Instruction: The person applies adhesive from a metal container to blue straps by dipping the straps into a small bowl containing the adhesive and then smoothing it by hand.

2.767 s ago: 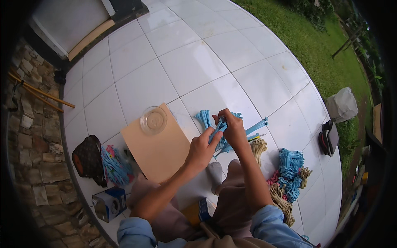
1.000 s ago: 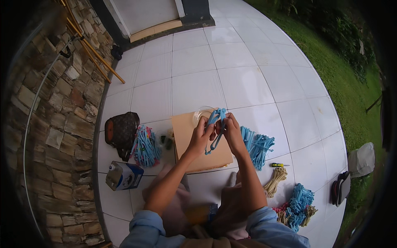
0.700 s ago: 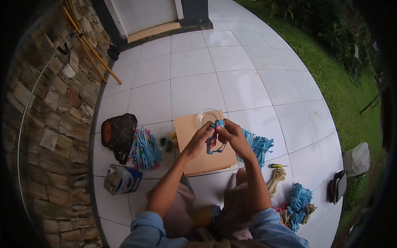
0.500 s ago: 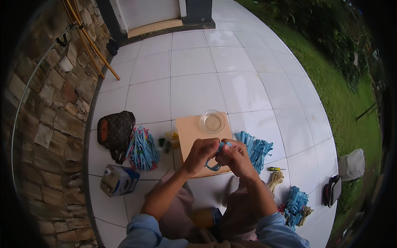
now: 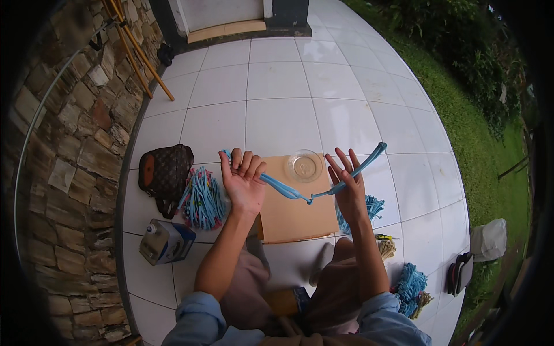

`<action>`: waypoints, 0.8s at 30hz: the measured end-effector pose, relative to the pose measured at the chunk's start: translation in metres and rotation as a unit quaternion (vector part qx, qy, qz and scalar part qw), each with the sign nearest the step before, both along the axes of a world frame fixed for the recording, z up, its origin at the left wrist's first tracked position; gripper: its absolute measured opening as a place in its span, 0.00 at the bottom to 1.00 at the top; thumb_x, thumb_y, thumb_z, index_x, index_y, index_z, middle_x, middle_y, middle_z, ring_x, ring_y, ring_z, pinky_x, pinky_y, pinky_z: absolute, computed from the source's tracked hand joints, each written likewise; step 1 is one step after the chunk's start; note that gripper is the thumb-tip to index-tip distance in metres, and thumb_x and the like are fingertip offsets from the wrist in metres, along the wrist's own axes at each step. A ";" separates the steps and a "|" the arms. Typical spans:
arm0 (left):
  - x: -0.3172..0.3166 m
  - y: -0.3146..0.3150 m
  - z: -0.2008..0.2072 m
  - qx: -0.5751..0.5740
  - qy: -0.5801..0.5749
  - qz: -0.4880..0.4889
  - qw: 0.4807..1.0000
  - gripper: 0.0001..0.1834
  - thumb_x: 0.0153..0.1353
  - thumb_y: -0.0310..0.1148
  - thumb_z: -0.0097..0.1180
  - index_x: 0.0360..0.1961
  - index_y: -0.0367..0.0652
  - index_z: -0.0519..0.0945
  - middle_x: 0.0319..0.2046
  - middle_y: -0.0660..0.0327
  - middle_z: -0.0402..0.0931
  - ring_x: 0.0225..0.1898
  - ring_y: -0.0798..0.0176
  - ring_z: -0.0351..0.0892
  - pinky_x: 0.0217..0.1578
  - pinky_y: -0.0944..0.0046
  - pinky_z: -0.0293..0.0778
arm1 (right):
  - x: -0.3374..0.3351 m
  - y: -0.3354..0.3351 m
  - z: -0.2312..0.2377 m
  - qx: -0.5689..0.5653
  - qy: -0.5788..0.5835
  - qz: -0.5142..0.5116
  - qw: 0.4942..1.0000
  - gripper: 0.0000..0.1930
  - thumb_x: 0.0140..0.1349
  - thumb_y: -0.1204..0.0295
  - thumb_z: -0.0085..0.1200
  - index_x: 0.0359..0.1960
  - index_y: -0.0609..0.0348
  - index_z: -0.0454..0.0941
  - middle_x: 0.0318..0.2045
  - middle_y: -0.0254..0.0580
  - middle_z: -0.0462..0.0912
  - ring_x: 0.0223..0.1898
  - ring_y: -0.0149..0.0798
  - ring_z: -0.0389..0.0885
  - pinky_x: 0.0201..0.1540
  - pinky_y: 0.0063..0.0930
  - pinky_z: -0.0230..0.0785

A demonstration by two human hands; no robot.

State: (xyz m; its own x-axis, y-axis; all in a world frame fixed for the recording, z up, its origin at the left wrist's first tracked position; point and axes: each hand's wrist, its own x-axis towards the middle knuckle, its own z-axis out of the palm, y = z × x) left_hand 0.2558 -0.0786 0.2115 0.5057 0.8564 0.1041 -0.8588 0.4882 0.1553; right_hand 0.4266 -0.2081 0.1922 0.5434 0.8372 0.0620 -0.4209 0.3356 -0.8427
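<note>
A long blue strap (image 5: 281, 189) stretches between my two hands above the board, with a small knot near its lowest point. My left hand (image 5: 245, 179) is closed, its fingers curled around one end. My right hand (image 5: 348, 187) has its fingers spread apart, while the other length of the strap lies across it by the thumb and its free end sticks up to the right. Beneath the hands is a tan board (image 5: 294, 222) on the floor, and a clear round dish (image 5: 304, 166) sits at its far edge.
Left of the board lie a bundle of blue and pink straps (image 5: 203, 199), a brown patterned bag (image 5: 166, 172) and a metal can (image 5: 166, 242). To the right are more blue straps (image 5: 374, 209), a yellow screwdriver (image 5: 385, 237) and another blue pile (image 5: 411, 285).
My hands were together, working the blue strap with closed fingers. Now they have moved apart and up, with the knotted strap drawn out between them, and the right fingers have spread.
</note>
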 end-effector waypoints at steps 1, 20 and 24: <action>0.004 -0.004 -0.001 -0.024 -0.033 -0.019 0.999 0.24 0.66 0.49 0.40 0.17 0.48 0.55 0.14 0.70 0.46 0.16 0.74 0.44 0.20 0.72 0.48 | -0.005 0.001 -0.017 -0.045 0.023 0.038 0.998 0.39 0.57 0.63 0.55 0.65 0.58 0.45 0.63 0.50 0.56 0.62 0.49 0.60 0.67 0.41 0.45; -0.017 -0.103 0.029 0.427 0.512 0.020 0.745 0.25 0.66 0.43 0.44 0.58 0.40 0.64 0.55 0.54 0.65 0.58 0.60 0.62 0.58 0.62 0.57 | -0.052 -0.070 0.041 -0.019 -0.063 0.068 0.995 0.15 0.69 0.59 0.35 0.35 0.58 0.66 0.17 0.29 0.60 0.18 0.25 0.58 0.23 0.19 0.54; -0.003 -0.139 0.068 0.417 0.401 -0.103 0.809 0.23 0.68 0.43 0.38 0.58 0.40 0.64 0.48 0.57 0.73 0.43 0.70 0.69 0.46 0.71 0.63 | -0.097 -0.090 0.046 -0.065 -0.134 0.021 0.989 0.21 0.70 0.55 0.30 0.33 0.61 0.69 0.20 0.31 0.65 0.20 0.25 0.62 0.25 0.18 0.58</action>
